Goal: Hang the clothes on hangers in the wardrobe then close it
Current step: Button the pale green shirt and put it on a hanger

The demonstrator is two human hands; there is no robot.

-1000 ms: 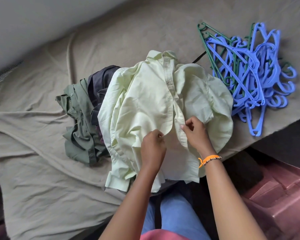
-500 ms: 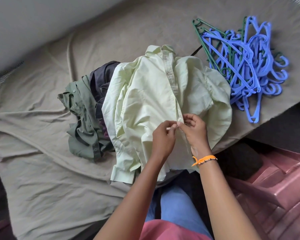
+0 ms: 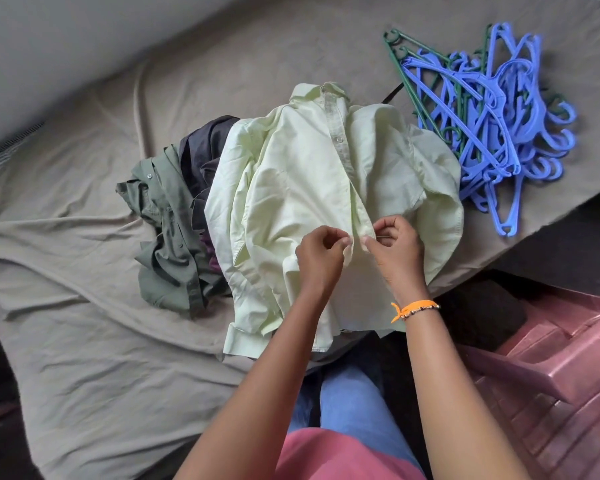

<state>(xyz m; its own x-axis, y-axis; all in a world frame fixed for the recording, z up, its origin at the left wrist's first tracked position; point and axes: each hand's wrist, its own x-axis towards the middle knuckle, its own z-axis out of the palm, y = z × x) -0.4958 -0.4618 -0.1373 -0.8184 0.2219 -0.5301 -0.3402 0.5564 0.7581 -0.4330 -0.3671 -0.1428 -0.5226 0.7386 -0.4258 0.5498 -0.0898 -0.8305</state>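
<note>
Shirt, pale green [image 3: 291, 202], lies front-up at frame centre on the bed sheet [image 3: 84, 341], collar toward 12 o'clock, hem hanging off the bed edge toward 6 o'clock over the person's lap. Placket is buttoned in the upper part; lower part is where both hands meet. Left hand [image 3: 321, 258] has fingers curled, pinching the left placket edge between thumb and forefinger. Right hand [image 3: 397, 249] likewise curled, pinching the opposite placket edge; the 2 pinch points sit just beside each other, nearly touching. Cannot tell if a button is between the fingers, too small. Orange wristband [image 3: 413, 308] on the right wrist. Olive shirt [image 3: 167, 230] crumpled at 9 o'clock of the pale one, touching it; dark garment [image 3: 205, 150] tucked between the 2, partly under the pale shirt, with a bit of purple fabric showing lower down. Hanger pile [image 3: 482, 126] at 2 o'clock on the sheet, mostly blue with a few dark green ones, tangled, just beside the pale shirt's right shoulder. Pink plastic chair [image 3: 551, 368] at 4 o'clock, off the bed. Wardrobe not in view.
</note>
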